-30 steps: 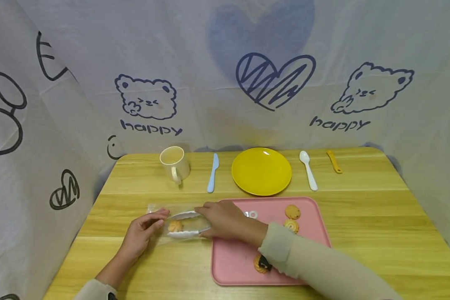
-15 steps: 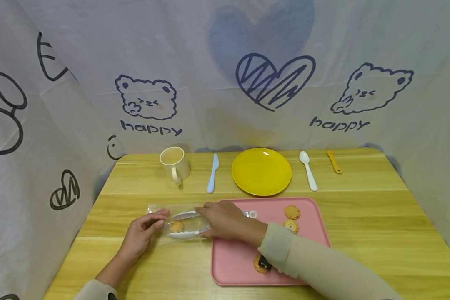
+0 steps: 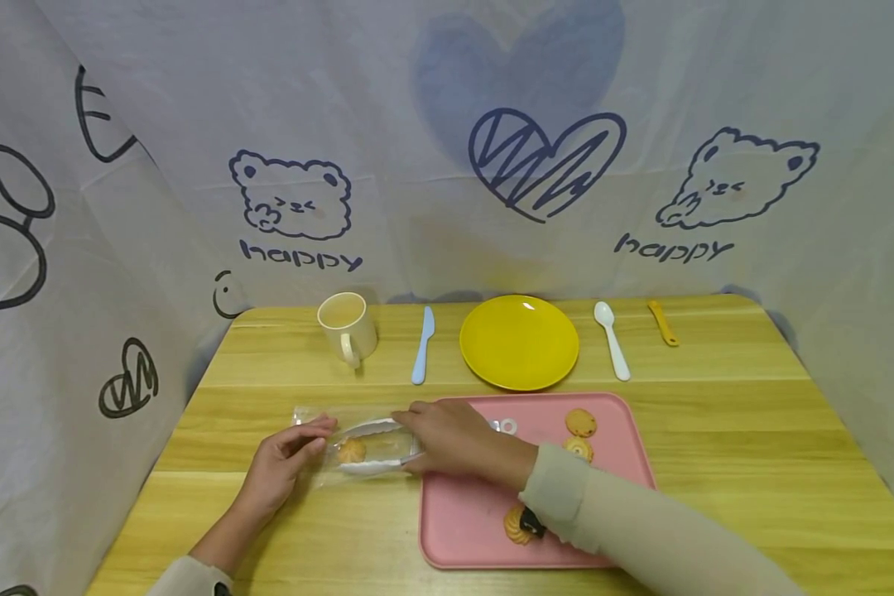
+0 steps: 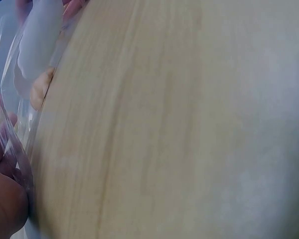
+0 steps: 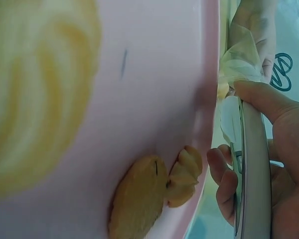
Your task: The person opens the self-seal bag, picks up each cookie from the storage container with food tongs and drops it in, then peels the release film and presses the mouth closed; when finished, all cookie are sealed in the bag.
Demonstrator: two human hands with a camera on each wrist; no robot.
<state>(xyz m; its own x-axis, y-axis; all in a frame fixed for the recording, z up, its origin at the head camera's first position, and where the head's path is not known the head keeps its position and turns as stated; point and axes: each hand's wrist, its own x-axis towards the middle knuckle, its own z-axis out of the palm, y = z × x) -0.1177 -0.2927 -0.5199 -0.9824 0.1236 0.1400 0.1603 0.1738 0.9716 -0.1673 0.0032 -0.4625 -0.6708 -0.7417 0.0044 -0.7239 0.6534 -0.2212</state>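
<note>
My left hand (image 3: 271,470) pinches the edge of a clear plastic bag (image 3: 324,478) lying left of the pink tray. In the right hand (image 3: 458,439) is a pair of tongs with metal handles (image 5: 254,174) and white scalloped tips (image 3: 372,467). Those tips reach into the bag and stand apart. A small ridged cookie (image 3: 353,450) lies inside the bag, between the tips near their left ends. The left wrist view shows the bag film (image 4: 12,134) at the fingers, with the white tip (image 4: 39,40) and cookie (image 4: 40,89) behind it.
On the pink tray (image 3: 462,530) lie two round cookies, one plain (image 3: 581,422) and one swirled (image 3: 578,449), and a ridged cookie (image 3: 518,526) partly covered by the right wrist. Behind stand a mug (image 3: 346,323), blue knife (image 3: 423,346), yellow plate (image 3: 519,342), white spoon (image 3: 612,339) and yellow-handled utensil (image 3: 663,323).
The right hand and tongs have drawn slightly to the right. The cookie in the bag has shifted a touch right. My left hand stays where it was.
</note>
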